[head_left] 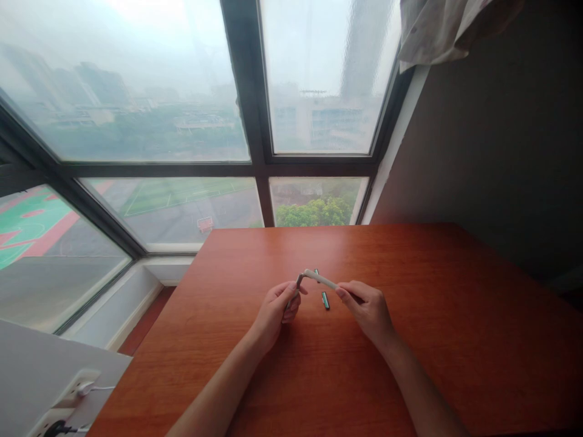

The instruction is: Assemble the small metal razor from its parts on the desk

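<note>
Both my hands hold a thin device over the reddish wooden table. My left hand is closed around its darker part. My right hand pinches the other end of its pale slim part; the two parts meet at an angle between the hands. A small dark battery with a green band lies on the table between my hands. Another small dark piece shows just behind the pale part.
A large window with dark frames runs along the table's far edge. A dark wall bounds the right side. A white surface with a socket and a plugged cable sits at the lower left, beside the table.
</note>
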Available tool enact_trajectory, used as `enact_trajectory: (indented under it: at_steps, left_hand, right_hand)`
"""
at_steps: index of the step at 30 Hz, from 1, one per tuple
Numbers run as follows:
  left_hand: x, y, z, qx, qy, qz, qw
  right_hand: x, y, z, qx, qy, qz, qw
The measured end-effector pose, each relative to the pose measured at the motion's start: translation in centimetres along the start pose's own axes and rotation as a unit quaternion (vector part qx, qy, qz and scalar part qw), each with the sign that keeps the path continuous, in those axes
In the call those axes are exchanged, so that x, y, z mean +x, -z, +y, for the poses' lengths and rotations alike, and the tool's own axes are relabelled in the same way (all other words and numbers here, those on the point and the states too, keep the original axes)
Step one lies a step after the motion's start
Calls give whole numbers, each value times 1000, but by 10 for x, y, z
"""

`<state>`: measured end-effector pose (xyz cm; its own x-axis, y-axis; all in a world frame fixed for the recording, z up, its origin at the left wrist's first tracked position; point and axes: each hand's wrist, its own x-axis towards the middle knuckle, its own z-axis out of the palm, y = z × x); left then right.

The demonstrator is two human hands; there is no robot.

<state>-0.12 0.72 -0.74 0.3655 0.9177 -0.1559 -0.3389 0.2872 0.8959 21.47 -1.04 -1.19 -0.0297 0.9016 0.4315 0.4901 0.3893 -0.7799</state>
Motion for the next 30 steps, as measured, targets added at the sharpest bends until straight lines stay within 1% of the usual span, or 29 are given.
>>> enact_trajectory:
  at_steps: [7, 12, 18, 30]
  left_hand:
    - [-1, 3, 5, -32, -11, 27, 999]
    - [-1, 1, 2, -16, 5, 13, 1000]
    - [-1, -1, 2, -22, -2, -8, 1000]
    - [-2, -2, 4, -23, -4, 6, 1000]
  right_hand:
    - [0, 0, 0, -10, -8, 11, 1000]
    - [-1, 1, -1, 15, -16, 5, 1000]
    - [0, 1, -1, 15, -11, -1, 1000]
    - [-1, 0, 0, 12, -17, 3, 1000]
